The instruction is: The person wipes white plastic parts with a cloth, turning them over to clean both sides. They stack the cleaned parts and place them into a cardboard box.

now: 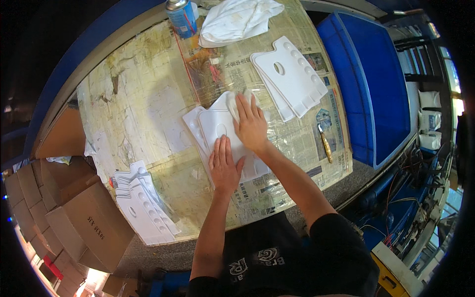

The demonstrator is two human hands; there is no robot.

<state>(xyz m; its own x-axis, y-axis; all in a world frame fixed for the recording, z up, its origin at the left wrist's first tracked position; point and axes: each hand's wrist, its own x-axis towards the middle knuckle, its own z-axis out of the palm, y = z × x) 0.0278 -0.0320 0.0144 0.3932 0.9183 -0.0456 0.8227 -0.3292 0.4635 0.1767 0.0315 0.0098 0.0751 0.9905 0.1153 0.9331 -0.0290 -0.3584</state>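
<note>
White plastic paint palettes, each with a thumb hole and round wells, lie about the table. In the middle, one palette (210, 118) rests on another, slightly askew. My left hand (225, 166) lies flat on its near part beside the thumb hole, fingers stretched out and gripping nothing. My right hand (252, 126) presses a white cloth (232, 105) onto its far right part; the cloth bunches around the fingers, and the palm hides some of it.
More palettes (292, 74) lie at the far right, others (141, 208) at the near left. A wood-handled knife (325, 143) lies right. A spray can (182, 20) and white rag (237, 20) stand far back. A blue crate (381, 89) adjoins the table (133, 114); cardboard boxes (94, 222) sit left.
</note>
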